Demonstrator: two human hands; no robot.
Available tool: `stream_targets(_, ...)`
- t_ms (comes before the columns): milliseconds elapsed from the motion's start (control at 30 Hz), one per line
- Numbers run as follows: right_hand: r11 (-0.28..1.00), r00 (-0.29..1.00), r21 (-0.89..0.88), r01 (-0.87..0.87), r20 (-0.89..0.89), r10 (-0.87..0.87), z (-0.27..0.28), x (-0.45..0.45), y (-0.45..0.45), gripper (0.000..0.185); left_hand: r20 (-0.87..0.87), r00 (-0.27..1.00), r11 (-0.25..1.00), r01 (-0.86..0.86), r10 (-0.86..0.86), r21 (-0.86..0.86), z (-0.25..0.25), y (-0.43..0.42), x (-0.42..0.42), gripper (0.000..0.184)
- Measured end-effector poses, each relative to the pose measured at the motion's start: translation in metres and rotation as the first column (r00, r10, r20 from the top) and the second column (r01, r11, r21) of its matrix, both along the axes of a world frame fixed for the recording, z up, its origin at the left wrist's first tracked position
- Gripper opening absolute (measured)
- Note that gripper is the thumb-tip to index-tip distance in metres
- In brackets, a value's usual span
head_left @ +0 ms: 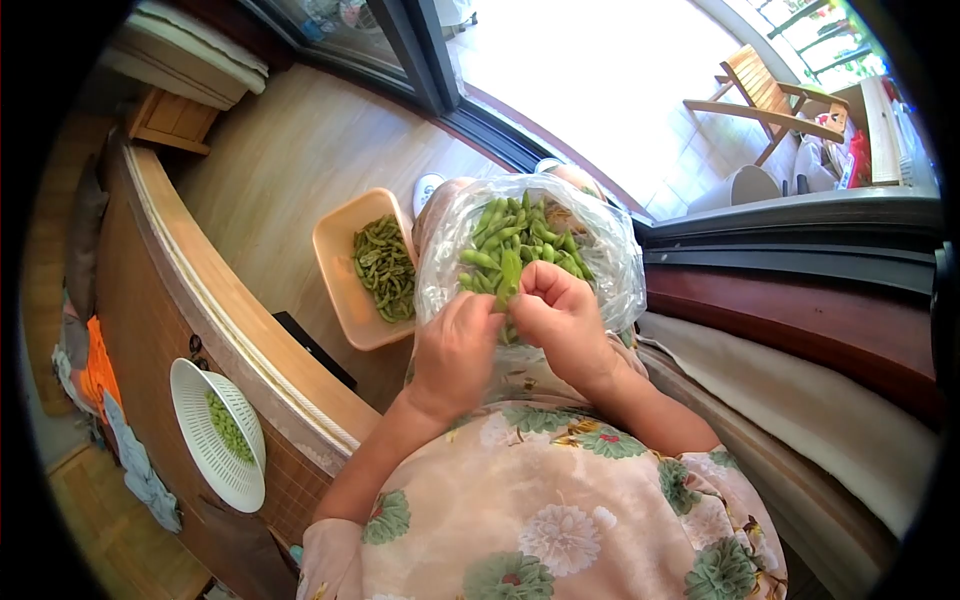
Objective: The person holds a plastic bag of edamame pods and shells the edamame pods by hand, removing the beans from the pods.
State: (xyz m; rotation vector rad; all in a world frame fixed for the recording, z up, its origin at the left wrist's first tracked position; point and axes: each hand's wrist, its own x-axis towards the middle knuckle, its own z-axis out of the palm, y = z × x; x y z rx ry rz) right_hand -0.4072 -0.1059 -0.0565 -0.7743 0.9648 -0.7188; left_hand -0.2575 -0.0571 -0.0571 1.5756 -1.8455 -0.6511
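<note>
Between my two hands, over my lap, is a green edamame pod [509, 279], held upright. My left hand [458, 345] pinches its lower left side, slightly blurred. My right hand [560, 318] has its fingers curled and closed against the pod's right side. Just beyond the hands, a clear plastic bag [622, 255] lies open on my lap, with many plump green pods [495, 225] inside. To the left, a peach plastic basin [338, 270] on the floor holds a heap of darker, flatter pods [383, 262].
At lower left a white colander [195, 440] with shelled green beans [230, 428] sits on a brown mat-covered seat [165, 330]. Orange cloth [98, 365] lies beyond it. A dark sliding door frame [520, 150] runs ahead, with a wooden chair [765, 90] outside.
</note>
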Motion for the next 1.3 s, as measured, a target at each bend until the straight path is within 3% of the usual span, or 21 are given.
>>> stream_targets(100, 0.978, 0.975, 0.207, 0.032, 0.21, -0.076, 0.0, 0.001, 0.001, 0.01, -0.038, 0.999, 0.999, -0.006, 0.007, 0.036, -0.001, 0.0, 0.001, 0.012)
stream_targets(267, 0.982, 0.973, 0.175, 0.078, 0.203, -0.113, -0.001, 0.005, 0.004, 0.01, -0.207, 0.974, 0.984, -0.052, 0.088, 0.173, 0.004, -0.001, -0.002, 0.012)
stream_targets(400, 0.984, 0.977, 0.15, 0.097, 0.176, -0.123, -0.001, 0.005, 0.003, 0.01, -0.547, 0.802, 0.936, -0.043, 0.24, 0.348, -0.009, 0.002, 0.0, 0.025)
stream_targets(467, 0.989, 0.986, 0.119, 0.09, 0.128, -0.105, 0.001, 0.003, 0.001, 0.01, -0.626, 0.718, 0.874, 0.052, 0.304, 0.484, -0.002, 0.001, 0.005, 0.027)
stream_targets(667, 0.998, 0.998, -0.013, 0.063, 0.023, -0.062, -0.002, 0.0, 0.001, 0.007, -0.739, 0.465, 0.755, 0.202, 0.487, 0.624, -0.002, -0.001, 0.008, 0.027)
stream_targets(900, 0.979, 0.992, -0.206, -0.001, -0.124, -0.025, -0.005, 0.004, 0.01, 0.01, -0.634, 0.587, 0.747, 0.072, 0.504, 0.661, 0.004, -0.004, 0.01, 0.03)
stream_targets(1167, 0.985, 0.992, -0.167, 0.044, -0.11, -0.063, 0.004, 0.01, 0.008, 0.008, -0.607, 0.588, 0.717, 0.066, 0.534, 0.694, 0.008, -0.003, 0.006, 0.036)
stream_targets(1300, 0.983, 0.983, -0.176, 0.043, -0.17, -0.073, 0.002, 0.009, 0.007, 0.007, -0.618, 0.685, 0.81, 0.069, 0.386, 0.583, 0.002, -0.001, 0.001, 0.041)
